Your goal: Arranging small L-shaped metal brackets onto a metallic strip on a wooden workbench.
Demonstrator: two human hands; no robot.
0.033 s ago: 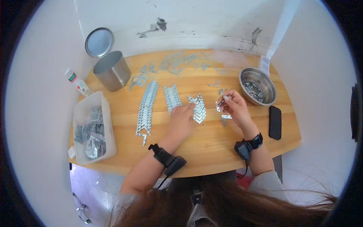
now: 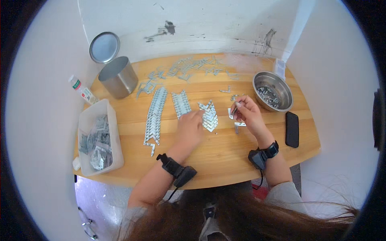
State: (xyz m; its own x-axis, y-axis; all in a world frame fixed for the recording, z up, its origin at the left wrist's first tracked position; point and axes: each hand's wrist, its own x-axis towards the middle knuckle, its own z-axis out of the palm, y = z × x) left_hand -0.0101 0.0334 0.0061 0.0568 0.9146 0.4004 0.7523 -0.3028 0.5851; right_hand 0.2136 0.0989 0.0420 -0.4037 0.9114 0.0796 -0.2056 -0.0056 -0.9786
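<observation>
My left hand (image 2: pixel 190 129) is over the middle of the table, fingertips at the left edge of a chevron-like stack of flat L-shaped metal brackets (image 2: pixel 210 118). Those fingers are blurred and partly hidden, so their grip is unclear. To the right, my right hand (image 2: pixel 248 113) has thumb and fingers pinched together; what lies between them is too small to make out. A bracket with holes (image 2: pixel 230 113) shows right beside its fingertips. Below that hand lies another L bracket (image 2: pixel 240 125). Small metal pieces (image 2: pixel 234 97) are scattered just beyond the fingers.
Two rows of overlapping brackets, a long one (image 2: pixel 156 116) and a shorter one (image 2: pixel 181 102), lie left. Loose brackets (image 2: pixel 189 65) spread behind. A plastic tub (image 2: pixel 116 136), steel canister (image 2: pixel 120 78) and bottle (image 2: pixel 82 89) stand left; a steel bowl (image 2: pixel 287 96) and phone (image 2: pixel 292 129) right.
My left hand has shifted slightly left, away from the chevron stack. My right hand keeps its pinch in nearly the same place.
</observation>
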